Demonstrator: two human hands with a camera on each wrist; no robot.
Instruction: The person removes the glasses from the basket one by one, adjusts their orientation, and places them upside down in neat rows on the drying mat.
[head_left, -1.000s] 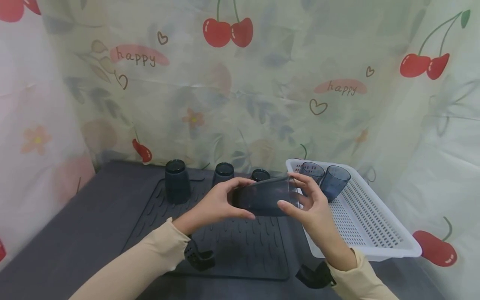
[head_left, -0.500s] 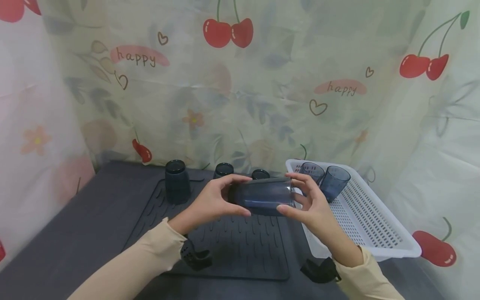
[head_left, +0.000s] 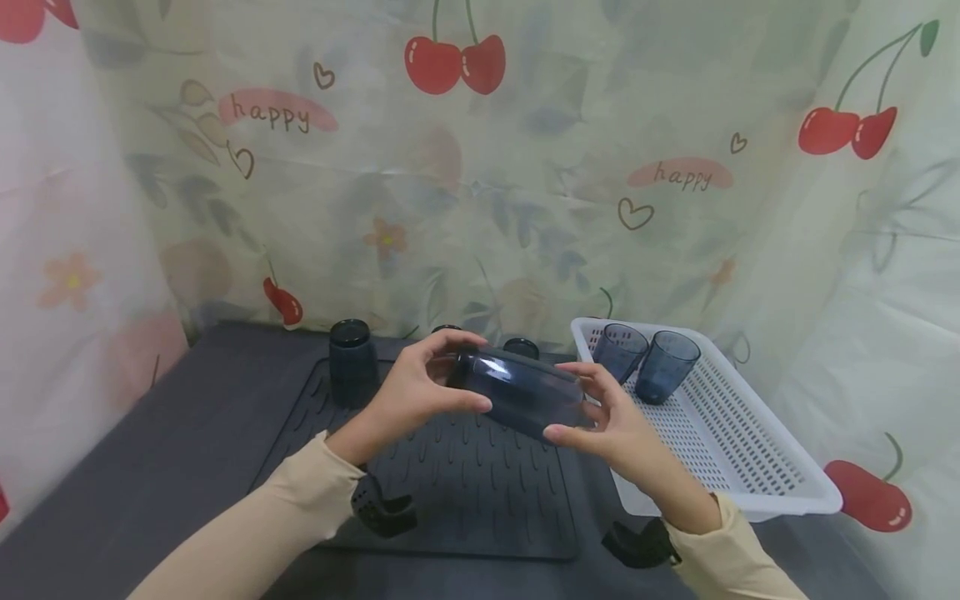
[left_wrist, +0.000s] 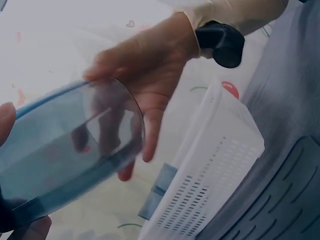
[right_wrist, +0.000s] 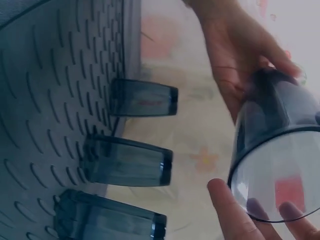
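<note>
A dark blue-grey tinted drinking glass (head_left: 517,392) is held sideways above the ribbed black mat (head_left: 480,508), its base to the left and its mouth slanting down to the right. My left hand (head_left: 416,385) grips the base end, thumb in front and fingers over the top. At the rim, my right hand (head_left: 622,429) holds the glass between thumb and fingers. The right wrist view shows the open mouth of this glass (right_wrist: 272,112), with fingertips (right_wrist: 227,207) at its rim. Through the clear wall in the left wrist view, part of the right hand (left_wrist: 150,65) shows.
Three similar glasses stand upside down along the mat's back edge, the left one (head_left: 353,364) in fullest view. To the right, a white perforated basket (head_left: 780,505) holds two glasses, one (head_left: 667,367) leaning. A cherry-print curtain (head_left: 525,192) hangs behind the dark table (head_left: 172,467).
Held between both hands, the glass has turned and tilted so its mouth end dips lower to the right. Both hands have shifted slightly left, and the right hand has dropped a little.
</note>
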